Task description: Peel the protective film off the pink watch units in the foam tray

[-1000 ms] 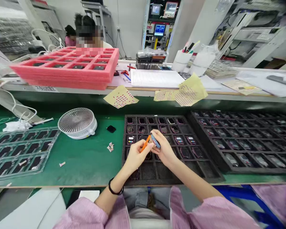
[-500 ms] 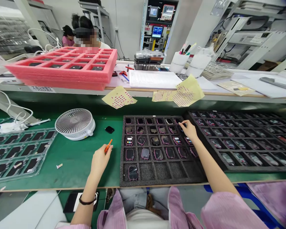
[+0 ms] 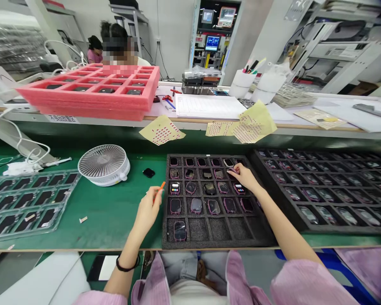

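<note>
Green bench (image 3: 114,216) open beside tray edge (image 3: 167,212), hands (image 3: 149,206) (image 3: 246,178) pinching orange tool (image 3: 162,186) left, watch (image 3: 231,170) right

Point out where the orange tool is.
In the head view, the orange tool is in the left hand, just left of the middle black foam tray.

Bright, whitish, fairly even light, its source out of view, covers the green bench (image 3: 114,212), darkening beneath the overhanging shelf (image 3: 193,122); the paper sheet (image 3: 209,106) is nearly washed out, while pale reflections mark the nearest watch-like unit (image 3: 179,231) and the plastic-wrapped stack (image 3: 12,46) at far left. Wide-angle distortion tilts the uprights and stretches the outer areas, the far-right corner falls into blurred darkness, a far person (image 3: 119,51) is partly pixelated, and fine detail softens in the right-hand black tray (image 3: 271,182).
</note>
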The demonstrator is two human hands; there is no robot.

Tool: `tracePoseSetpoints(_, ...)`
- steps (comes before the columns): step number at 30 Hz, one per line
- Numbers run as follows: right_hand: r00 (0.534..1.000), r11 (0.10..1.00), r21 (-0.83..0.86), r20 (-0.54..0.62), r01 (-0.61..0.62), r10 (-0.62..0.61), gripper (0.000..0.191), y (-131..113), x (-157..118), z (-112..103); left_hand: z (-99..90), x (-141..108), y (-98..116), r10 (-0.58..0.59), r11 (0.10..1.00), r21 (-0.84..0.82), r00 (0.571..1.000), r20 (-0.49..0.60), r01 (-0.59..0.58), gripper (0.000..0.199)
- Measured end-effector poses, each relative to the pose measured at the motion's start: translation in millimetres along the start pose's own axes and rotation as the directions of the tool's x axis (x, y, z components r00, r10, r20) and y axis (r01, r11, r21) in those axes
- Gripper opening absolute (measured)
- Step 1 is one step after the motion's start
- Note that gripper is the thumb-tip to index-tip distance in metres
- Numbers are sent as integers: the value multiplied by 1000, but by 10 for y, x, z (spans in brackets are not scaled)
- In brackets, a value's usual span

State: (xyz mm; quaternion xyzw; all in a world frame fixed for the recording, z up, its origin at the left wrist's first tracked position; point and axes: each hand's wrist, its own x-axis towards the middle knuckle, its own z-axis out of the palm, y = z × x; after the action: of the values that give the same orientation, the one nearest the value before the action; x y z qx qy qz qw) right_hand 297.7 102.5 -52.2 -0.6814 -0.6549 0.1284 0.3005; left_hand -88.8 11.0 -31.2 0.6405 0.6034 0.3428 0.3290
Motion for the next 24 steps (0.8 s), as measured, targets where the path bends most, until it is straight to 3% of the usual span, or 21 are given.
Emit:
tracePoseSetpoints(2, 998, 945, 322, 55, -54, 38, 46, -343, -126, -34, 90, -32, 173, 77, 982, -181, 992, 102, -57, 30)
tracePoseSetpoints(5, 971, 659, 733, 239, -171, -14, 47, -966, -407, -77, 249, -55, 474, 188, 907, -415, 950, 248, -71, 31)
tracePoseSetpoints(7, 959, 463, 858, 278, -223, -54, 37, -1336, -575, -90, 342, -48, 656, 230, 871, -489, 916, 328, -43, 30)
tracePoseSetpoints(10, 934, 285, 906, 348, -313, -80, 25, -1688, -708, -78, 416, -22, 831, 239, 837, -547, 909, 340, -16, 32)
tracePoseSetpoints(15, 910, 186, 910, 396, -371, -121, 26, -1853, -720, -28, 390, -2, 888, 239, 828, -560, 908, 344, -6, 38)
tracePoseSetpoints(19, 899, 183, 904, 414, -387, -145, 26, -1859, -718, 21, 365, -11, 879, 239, 832, -555, 904, 355, -2, 40)
tracePoseSetpoints(24, 859, 92, 880, 475, -466, -191, 30, -1833, -708, 82, 370, -18, 889, 227, 820, -573, 909, 349, 15, 41)
